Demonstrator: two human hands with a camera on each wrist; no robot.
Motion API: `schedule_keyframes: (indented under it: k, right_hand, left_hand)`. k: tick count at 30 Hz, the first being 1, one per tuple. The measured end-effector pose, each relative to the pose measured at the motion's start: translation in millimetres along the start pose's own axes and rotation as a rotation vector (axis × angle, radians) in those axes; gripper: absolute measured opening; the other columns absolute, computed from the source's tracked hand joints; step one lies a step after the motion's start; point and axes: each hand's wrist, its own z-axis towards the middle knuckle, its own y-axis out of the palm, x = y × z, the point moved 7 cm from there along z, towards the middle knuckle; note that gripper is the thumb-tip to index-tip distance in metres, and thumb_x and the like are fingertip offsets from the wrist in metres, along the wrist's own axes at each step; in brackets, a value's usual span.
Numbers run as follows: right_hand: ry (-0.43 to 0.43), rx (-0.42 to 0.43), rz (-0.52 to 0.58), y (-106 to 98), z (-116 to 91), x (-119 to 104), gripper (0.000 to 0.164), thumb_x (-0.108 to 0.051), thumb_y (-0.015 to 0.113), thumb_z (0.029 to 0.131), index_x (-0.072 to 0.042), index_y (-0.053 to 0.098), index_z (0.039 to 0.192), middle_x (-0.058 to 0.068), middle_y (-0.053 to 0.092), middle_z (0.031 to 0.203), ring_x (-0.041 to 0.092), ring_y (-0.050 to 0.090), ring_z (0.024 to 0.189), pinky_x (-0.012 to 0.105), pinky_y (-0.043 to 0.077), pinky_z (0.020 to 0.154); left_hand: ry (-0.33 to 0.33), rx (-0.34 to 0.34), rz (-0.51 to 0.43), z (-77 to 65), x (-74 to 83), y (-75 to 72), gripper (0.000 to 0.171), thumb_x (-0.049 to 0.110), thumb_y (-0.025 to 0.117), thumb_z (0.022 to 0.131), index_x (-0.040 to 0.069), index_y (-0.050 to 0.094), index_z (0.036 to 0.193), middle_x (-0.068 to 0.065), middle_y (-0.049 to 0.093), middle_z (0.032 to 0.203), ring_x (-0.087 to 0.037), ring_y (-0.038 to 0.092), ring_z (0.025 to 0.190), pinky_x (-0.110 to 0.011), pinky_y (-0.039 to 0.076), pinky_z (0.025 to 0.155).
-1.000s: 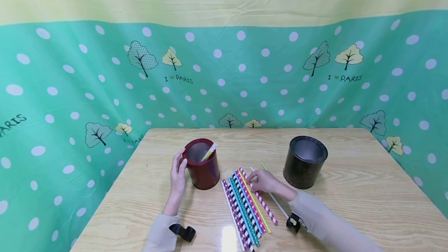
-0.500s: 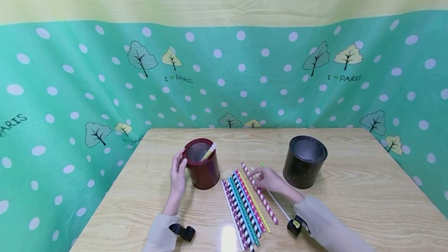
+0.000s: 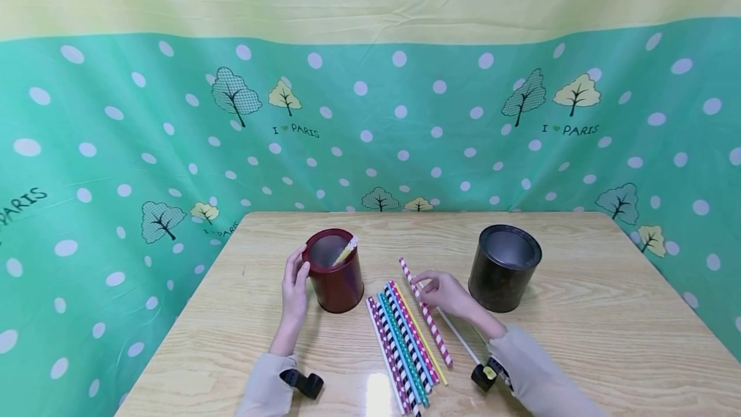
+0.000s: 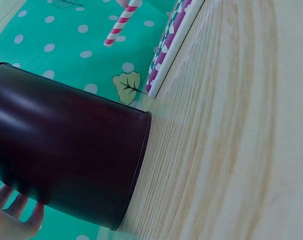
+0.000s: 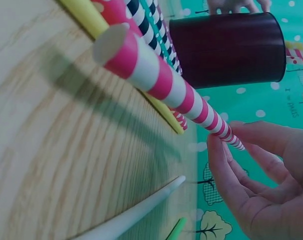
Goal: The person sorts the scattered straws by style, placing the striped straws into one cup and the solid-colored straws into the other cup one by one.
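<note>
My right hand pinches a pink-and-white striped paper straw between thumb and fingertips. In the right wrist view the straw slants past the camera, its near end above the table with a shadow beneath. On the left, my left hand holds the side of a dark red can, fingers at its rim. The can stands upright, and patterned straw ends stick out over its rim. Between the hands lies a row of several straws, striped, dotted and plain.
A black can stands upright at the right, behind my right forearm. A white straw and a green straw lie under the right hand and wrist. A patterned curtain hangs behind the wooden table.
My right hand has drawn the pink-and-white straw away from the row, to the right, and raised it off the table. The left hand and both cans have stayed put.
</note>
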Motion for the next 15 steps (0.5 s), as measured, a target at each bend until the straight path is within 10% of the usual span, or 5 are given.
schedule_keyframes:
  k: [15]
  right_hand:
    - [0.005,0.063,0.127,3,-2,-12,0.032,0.001,0.054,0.082,0.005,0.051,0.114,0.015,0.061,0.084,0.02,0.061,0.07,0.032,0.051,0.062]
  left_hand:
    - [-0.013,0.015,0.029,-4.2,22.8,6.2,0.034,0.0,0.038,0.091,-0.01,0.039,0.124,0.008,0.05,0.106,0.001,0.046,0.098,-0.014,0.037,0.077]
